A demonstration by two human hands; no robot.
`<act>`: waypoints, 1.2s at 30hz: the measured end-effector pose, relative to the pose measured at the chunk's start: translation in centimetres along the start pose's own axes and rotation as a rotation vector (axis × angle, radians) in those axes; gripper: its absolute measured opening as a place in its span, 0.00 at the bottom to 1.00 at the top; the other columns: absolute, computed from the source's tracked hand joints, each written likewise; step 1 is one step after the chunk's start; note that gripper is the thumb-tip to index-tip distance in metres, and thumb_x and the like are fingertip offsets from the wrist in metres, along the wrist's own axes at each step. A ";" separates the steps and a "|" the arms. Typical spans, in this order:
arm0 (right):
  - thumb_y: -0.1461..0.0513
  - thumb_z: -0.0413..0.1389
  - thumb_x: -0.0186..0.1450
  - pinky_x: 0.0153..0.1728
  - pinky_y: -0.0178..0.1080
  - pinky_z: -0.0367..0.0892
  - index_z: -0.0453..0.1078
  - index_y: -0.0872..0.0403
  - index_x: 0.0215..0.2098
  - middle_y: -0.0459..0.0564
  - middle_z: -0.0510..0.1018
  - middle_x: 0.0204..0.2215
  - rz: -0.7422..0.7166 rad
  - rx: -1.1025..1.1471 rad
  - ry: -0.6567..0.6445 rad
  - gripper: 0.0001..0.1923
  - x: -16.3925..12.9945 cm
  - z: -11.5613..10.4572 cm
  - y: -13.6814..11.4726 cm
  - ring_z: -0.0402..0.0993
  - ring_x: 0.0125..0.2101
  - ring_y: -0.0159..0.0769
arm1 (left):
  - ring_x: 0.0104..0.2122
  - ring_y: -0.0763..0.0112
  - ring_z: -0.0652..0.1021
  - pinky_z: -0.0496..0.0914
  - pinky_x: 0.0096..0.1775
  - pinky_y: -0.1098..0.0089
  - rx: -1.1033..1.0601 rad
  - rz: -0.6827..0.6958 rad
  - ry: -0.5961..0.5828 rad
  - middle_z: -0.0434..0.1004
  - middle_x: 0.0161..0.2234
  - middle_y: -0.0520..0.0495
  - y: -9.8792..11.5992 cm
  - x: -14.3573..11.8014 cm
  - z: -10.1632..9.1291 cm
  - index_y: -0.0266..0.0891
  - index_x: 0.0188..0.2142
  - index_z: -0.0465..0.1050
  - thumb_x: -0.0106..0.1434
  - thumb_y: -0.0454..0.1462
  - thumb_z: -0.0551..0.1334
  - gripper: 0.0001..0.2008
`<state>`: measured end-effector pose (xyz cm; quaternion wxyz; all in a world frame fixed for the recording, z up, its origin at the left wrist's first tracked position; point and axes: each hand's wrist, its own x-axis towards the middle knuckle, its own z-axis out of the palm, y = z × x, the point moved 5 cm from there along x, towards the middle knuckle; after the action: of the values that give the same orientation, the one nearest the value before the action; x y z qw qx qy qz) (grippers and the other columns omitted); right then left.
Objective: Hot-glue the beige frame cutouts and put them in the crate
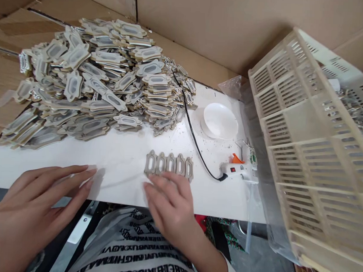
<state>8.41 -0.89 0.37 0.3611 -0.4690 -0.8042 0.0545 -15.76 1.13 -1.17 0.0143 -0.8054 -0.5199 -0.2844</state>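
Note:
My left hand (45, 198) hovers over the front left edge of the white table, its fingers stretched out and slightly apart, with no held thing visible. Fingers of my right hand (170, 203) rest at the near end of a short row of flat grey frame-shaped pieces (171, 164). Each piece has a long oval opening, and several lie side by side, upright to my view. The right thumb is apart from the fingers, and its grip encloses nothing that I can see. Beyond both hands rises a big heap of similar frame-shaped pieces (106, 105), some with pale centres.
A white glue gun (236, 169) with an orange part lies at the right, its black cable (193, 130) running back into the heap. Behind it sits a white bowl (220, 121). A cream slatted crate (306, 148) stands at far right. Cardboard (209, 26) walls the back.

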 end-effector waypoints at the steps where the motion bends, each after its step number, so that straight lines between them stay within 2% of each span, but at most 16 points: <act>1: 0.67 0.58 0.70 0.48 0.45 0.76 0.77 0.54 0.48 0.50 0.85 0.46 -0.035 -0.004 -0.029 0.10 0.3 0.8 -0.7 0.75 0.47 0.42 | 0.38 0.58 0.80 0.70 0.42 0.57 0.002 0.033 -0.003 0.82 0.44 0.49 0.2 0.0 -0.1 0.46 0.49 0.77 0.69 0.35 0.62 0.11; 5: 0.62 0.57 0.72 0.45 0.45 0.72 0.76 0.56 0.51 0.48 0.81 0.54 -0.163 -0.105 -0.175 0.12 0.9 3.6 -2.5 0.73 0.48 0.41 | 0.41 0.61 0.78 0.70 0.46 0.59 0.024 0.167 -0.048 0.78 0.49 0.48 0.7 -0.2 0.3 0.52 0.54 0.75 0.70 0.35 0.62 0.15; 7: 0.61 0.56 0.73 0.45 0.46 0.71 0.76 0.57 0.53 0.49 0.81 0.55 -0.183 -0.151 -0.204 0.14 0.8 4.0 -2.6 0.71 0.50 0.42 | 0.42 0.61 0.77 0.70 0.50 0.59 0.060 0.196 -0.085 0.78 0.50 0.50 0.7 -0.6 0.6 0.56 0.57 0.73 0.69 0.36 0.62 0.18; 9: 0.60 0.56 0.73 0.45 0.46 0.71 0.77 0.57 0.52 0.49 0.82 0.54 -0.206 -0.176 -0.204 0.13 0.5 3.7 -2.4 0.71 0.49 0.42 | 0.42 0.60 0.77 0.70 0.52 0.58 0.071 0.249 -0.084 0.78 0.51 0.50 0.8 -1.2 0.7 0.55 0.57 0.73 0.69 0.37 0.64 0.18; 11: 0.62 0.56 0.73 0.42 0.44 0.71 0.78 0.58 0.50 0.48 0.83 0.51 -0.249 -0.175 -0.191 0.12 -0.1 3.1 -2.3 0.72 0.47 0.41 | 0.42 0.61 0.78 0.71 0.53 0.58 0.038 0.299 -0.080 0.80 0.49 0.51 1.1 -1.8 0.7 0.53 0.57 0.74 0.67 0.37 0.66 0.19; 13: 0.65 0.57 0.72 0.39 0.43 0.70 0.79 0.59 0.46 0.48 0.84 0.47 -0.287 -0.156 -0.164 0.09 -0.7 2.5 -2.3 0.73 0.44 0.39 | 0.42 0.62 0.79 0.71 0.55 0.59 -0.038 0.298 -0.090 0.83 0.46 0.54 1.3 -2.3 0.5 0.53 0.55 0.75 0.66 0.32 0.67 0.21; 15: 0.68 0.58 0.70 0.36 0.42 0.70 0.80 0.58 0.41 0.49 0.85 0.44 -0.310 -0.141 -0.128 0.07 -1.1 2.1 -2.5 0.74 0.40 0.38 | 0.41 0.64 0.80 0.72 0.56 0.59 -0.131 0.252 -0.107 0.84 0.45 0.58 1.4 -2.8 0.2 0.54 0.55 0.75 0.65 0.26 0.64 0.24; 18: 0.69 0.61 0.68 0.33 0.40 0.70 0.79 0.55 0.34 0.49 0.85 0.39 -0.319 -0.110 -0.093 0.06 -1.3 2.0 -2.7 0.76 0.36 0.36 | 0.43 0.65 0.81 0.72 0.57 0.60 -0.229 0.232 -0.153 0.83 0.48 0.60 1.7 -3.9 0.1 0.56 0.59 0.72 0.68 0.25 0.58 0.27; 20: 0.69 0.60 0.69 0.34 0.39 0.72 0.79 0.54 0.34 0.49 0.85 0.37 -0.289 -0.050 -0.055 0.08 -1.2 1.8 -2.6 0.77 0.36 0.35 | 0.47 0.64 0.81 0.72 0.59 0.60 -0.238 0.224 -0.201 0.82 0.51 0.58 1.7 -4.7 0.1 0.56 0.62 0.69 0.68 0.26 0.56 0.28; 23: 0.69 0.56 0.71 0.36 0.39 0.77 0.78 0.55 0.40 0.51 0.85 0.35 -0.154 0.044 0.035 0.08 -0.8 0.8 -1.6 0.79 0.37 0.36 | 0.51 0.60 0.81 0.73 0.60 0.57 -0.197 0.171 -0.205 0.79 0.55 0.59 1.4 -5.1 0.1 0.57 0.63 0.67 0.70 0.29 0.53 0.27; 26: 0.70 0.55 0.70 0.37 0.41 0.79 0.75 0.53 0.47 0.50 0.84 0.32 0.001 0.015 0.119 0.10 -0.3 -0.2 -0.1 0.79 0.33 0.36 | 0.52 0.59 0.80 0.78 0.57 0.56 -0.158 0.207 -0.192 0.79 0.55 0.56 2.2 -3.7 0.3 0.57 0.65 0.65 0.71 0.32 0.56 0.25; 28: 0.71 0.55 0.70 0.35 0.40 0.78 0.74 0.51 0.49 0.49 0.82 0.30 0.049 -0.030 0.158 0.13 0.0 -0.7 0.7 0.77 0.31 0.35 | 0.53 0.60 0.80 0.78 0.57 0.57 -0.170 0.287 -0.171 0.80 0.54 0.51 3.6 -1.8 0.8 0.51 0.64 0.66 0.69 0.31 0.60 0.26; 32: 0.71 0.54 0.71 0.34 0.40 0.76 0.73 0.54 0.51 0.51 0.81 0.32 0.037 -0.116 0.128 0.13 0.9 -0.6 1.4 0.75 0.33 0.37 | 0.52 0.62 0.81 0.75 0.60 0.60 -0.240 0.373 0.034 0.83 0.49 0.42 6.2 2.3 2.0 0.34 0.50 0.76 0.63 0.25 0.67 0.16; 34: 0.71 0.55 0.71 0.35 0.42 0.75 0.73 0.56 0.51 0.52 0.82 0.34 0.021 -0.190 0.108 0.13 1.2 -0.3 1.6 0.73 0.34 0.39 | 0.50 0.62 0.82 0.75 0.59 0.60 -0.198 0.399 0.066 0.83 0.46 0.41 7.0 3.6 2.9 0.33 0.46 0.77 0.63 0.25 0.67 0.12; 36: 0.71 0.56 0.70 0.35 0.44 0.74 0.74 0.57 0.50 0.52 0.82 0.34 0.013 -0.258 0.103 0.12 1.3 -0.2 1.8 0.71 0.34 0.41 | 0.47 0.63 0.83 0.76 0.55 0.60 -0.144 0.391 0.047 0.84 0.46 0.43 7.4 4.6 3.6 0.36 0.45 0.76 0.65 0.26 0.65 0.09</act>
<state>9.43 1.07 0.42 0.3382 -0.5187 -0.7820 -0.0709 -6.56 2.66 0.03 0.0239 -0.8830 -0.3314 -0.3315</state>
